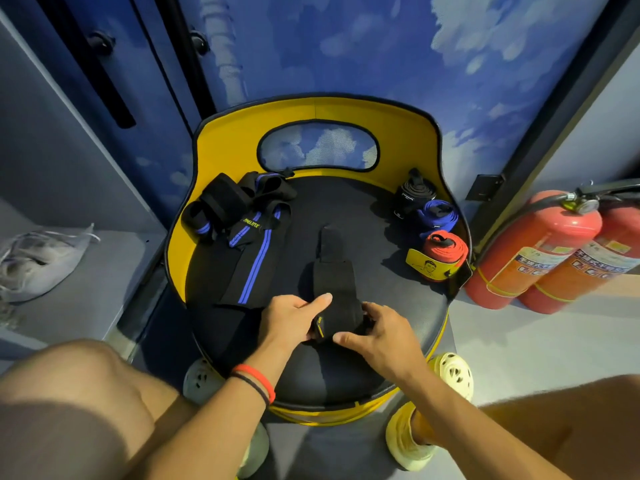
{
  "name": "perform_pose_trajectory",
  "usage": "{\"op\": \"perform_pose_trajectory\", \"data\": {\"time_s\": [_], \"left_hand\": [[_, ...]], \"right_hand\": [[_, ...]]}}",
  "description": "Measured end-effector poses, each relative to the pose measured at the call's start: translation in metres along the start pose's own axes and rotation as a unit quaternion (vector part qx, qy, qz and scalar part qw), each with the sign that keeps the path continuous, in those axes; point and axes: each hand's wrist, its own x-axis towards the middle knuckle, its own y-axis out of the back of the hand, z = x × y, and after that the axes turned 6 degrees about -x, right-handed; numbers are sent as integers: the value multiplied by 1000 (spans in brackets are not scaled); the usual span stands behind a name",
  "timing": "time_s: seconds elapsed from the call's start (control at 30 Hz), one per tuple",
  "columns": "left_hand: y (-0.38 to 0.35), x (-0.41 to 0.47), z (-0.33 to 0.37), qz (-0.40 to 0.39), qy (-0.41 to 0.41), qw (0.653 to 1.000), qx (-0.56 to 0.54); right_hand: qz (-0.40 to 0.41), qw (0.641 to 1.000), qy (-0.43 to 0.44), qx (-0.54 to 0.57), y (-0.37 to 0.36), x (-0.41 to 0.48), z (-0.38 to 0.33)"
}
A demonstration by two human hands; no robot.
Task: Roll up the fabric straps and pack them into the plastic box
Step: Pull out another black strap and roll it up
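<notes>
A black fabric strap (334, 282) lies lengthwise on the dark seat of a yellow-backed chair (346, 209), its near end partly rolled. My left hand (292, 318) grips the roll's left side with the thumb on top. My right hand (379, 332) pinches its right side. Black straps with blue stripes (252, 244) lie unrolled at the seat's left. Three rolled straps sit at the right: a black roll (414, 195), a blue roll (438, 214) and a red roll (445, 252) with a yellow label. No plastic box is in view.
Two red fire extinguishers (540, 251) stand on the floor right of the chair. A grey shelf with a crumpled plastic bag (38, 261) is at the left. My knees and feet in pale clogs (453, 370) frame the chair's front.
</notes>
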Motion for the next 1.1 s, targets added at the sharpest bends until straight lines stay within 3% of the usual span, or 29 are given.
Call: {"op": "perform_pose_trajectory", "data": {"time_s": [0.1, 0.2, 0.33, 0.53, 0.77, 0.93, 1.1], "left_hand": [[1, 9, 6, -7, -9, 998, 66], [4, 22, 19, -29, -18, 993, 117], [2, 41, 43, -67, 3, 998, 19], [-16, 79, 43, -99, 47, 994, 16], [-21, 91, 37, -83, -53, 993, 62], [-21, 94, 36, 2, -131, 970, 207], [-19, 87, 35, -57, -121, 959, 251]], "right_hand": [[42, 998, 3, -39, -8, 0, 0], [25, 998, -2, -63, -2, 3, -4], [11, 997, -3, -82, 0, 4, -5], [-2, 997, -18, -70, 4, 8, -6], [13, 998, -26, -60, 12, 13, -11], [-37, 997, -29, -63, 21, 26, -12], [-91, 990, -56, -93, 28, 42, -11]]}}
